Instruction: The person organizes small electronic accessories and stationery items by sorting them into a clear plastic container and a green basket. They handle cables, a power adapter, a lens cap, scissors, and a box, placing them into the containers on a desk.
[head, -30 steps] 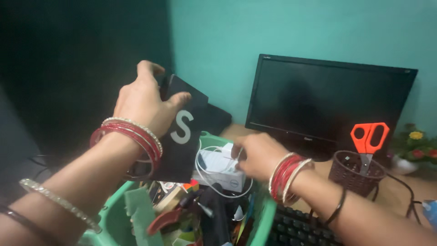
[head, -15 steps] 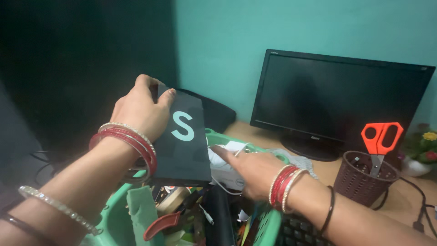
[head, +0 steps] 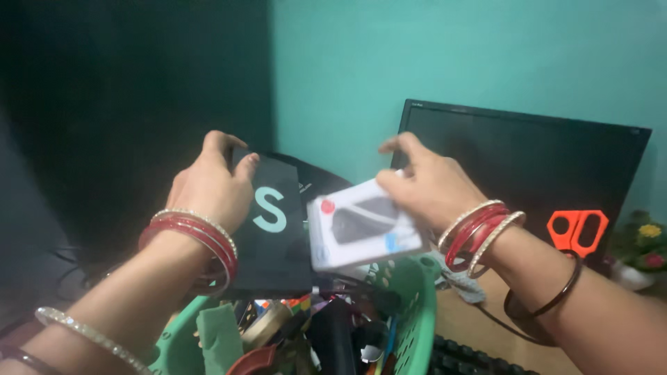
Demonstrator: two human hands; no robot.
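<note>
My left hand (head: 208, 184) grips the top edge of a flat black box (head: 272, 229) with a large pale letter on its face, held upright over a green plastic basket (head: 413, 292). My right hand (head: 431, 182) holds a small white box (head: 363, 226) with a dark picture on it, lifted above the basket and tilted. Both wrists wear red and silver bangles. The basket is crammed with odds and ends, among them a green sponge piece (head: 217, 337) and a red-handled tool (head: 250, 361).
A black monitor (head: 549, 167) stands at the back right against a teal wall. Orange scissors (head: 577, 229) stick up behind my right arm. A flower pot (head: 643, 243) sits far right, and a black keyboard (head: 479, 357) lies below the basket.
My right hand has lifted the white box out of the basket and raised it. The left hand keeps the black box, now slightly lower and more upright.
</note>
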